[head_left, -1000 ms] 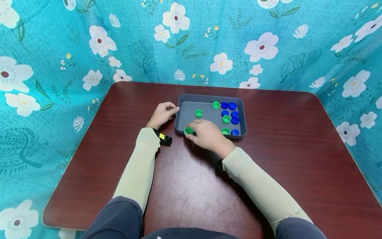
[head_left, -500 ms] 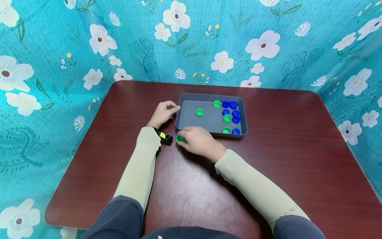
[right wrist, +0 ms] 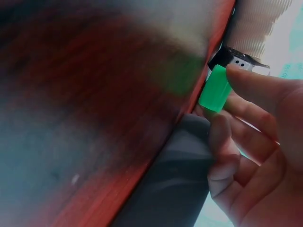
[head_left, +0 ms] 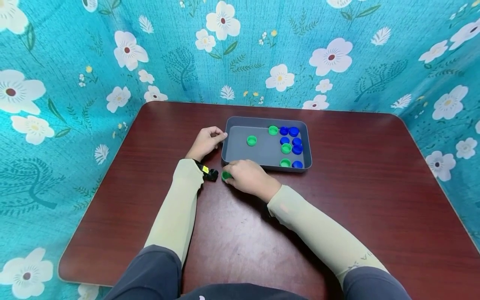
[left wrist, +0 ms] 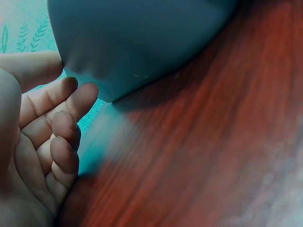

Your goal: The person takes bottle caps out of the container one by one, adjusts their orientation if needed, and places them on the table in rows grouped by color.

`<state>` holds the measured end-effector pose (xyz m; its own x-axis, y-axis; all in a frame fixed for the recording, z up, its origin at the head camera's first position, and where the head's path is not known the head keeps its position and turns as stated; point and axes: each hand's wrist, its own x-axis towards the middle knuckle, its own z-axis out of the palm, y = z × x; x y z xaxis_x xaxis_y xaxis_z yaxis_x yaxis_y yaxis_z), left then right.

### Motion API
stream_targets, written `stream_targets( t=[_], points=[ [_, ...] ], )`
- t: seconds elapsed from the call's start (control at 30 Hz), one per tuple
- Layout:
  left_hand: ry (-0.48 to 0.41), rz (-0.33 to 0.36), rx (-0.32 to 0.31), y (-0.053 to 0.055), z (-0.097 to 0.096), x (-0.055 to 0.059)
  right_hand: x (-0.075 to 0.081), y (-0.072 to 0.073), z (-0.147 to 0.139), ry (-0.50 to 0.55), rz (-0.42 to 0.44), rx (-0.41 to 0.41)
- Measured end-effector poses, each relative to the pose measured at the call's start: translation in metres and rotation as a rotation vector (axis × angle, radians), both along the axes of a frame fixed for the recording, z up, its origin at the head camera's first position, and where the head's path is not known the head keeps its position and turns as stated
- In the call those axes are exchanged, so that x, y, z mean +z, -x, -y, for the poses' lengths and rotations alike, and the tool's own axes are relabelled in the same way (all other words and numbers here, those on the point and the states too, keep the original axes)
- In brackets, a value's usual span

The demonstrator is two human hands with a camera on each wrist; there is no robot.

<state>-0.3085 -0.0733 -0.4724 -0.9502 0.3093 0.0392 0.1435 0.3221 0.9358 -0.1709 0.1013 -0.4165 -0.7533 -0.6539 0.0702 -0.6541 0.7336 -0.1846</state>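
Note:
In the head view, my right hand (head_left: pixel 248 177) pinches a green bottle cap (head_left: pixel 226 176) just outside the front-left corner of the grey tray (head_left: pixel 262 168). The right wrist view shows this green cap (right wrist: pixel 215 89) on its side between thumb and fingers, low over the table. At the tray's left side, my left hand (head_left: pixel 205 143) holds the rim with thumb and curled fingers. The tray contains several blue caps (head_left: pixel 297 149) along its right side, with green caps (head_left: pixel 286 148) beside them. Another green cap (head_left: pixel 251 141) sits alone left of the middle.
A dark red wooden table (head_left: pixel 360 175) extends around the tray. Behind it hangs a turquoise floral curtain (head_left: pixel 247 54). A black wrist camera (head_left: pixel 212 174) on the left wrist is close to the held cap.
My right hand has carried the green cap out over the tray's front rim, left and toward me, then lowered it slightly. My left hand has stayed at the tray's side.

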Motion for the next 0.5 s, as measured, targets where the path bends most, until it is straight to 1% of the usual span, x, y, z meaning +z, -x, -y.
stream_targets(
  t=[0.27,0.5],
  points=[
    [0.003,-0.004,0.004,0.0002,-0.0005,0.0012,-0.0006,0.0020,0.0005,-0.027,0.001,0.006],
    [0.013,0.003,0.003,-0.0027,0.0000,0.0007,-0.0022,0.0005,0.0007,-0.024,0.008,0.009]
  ],
)
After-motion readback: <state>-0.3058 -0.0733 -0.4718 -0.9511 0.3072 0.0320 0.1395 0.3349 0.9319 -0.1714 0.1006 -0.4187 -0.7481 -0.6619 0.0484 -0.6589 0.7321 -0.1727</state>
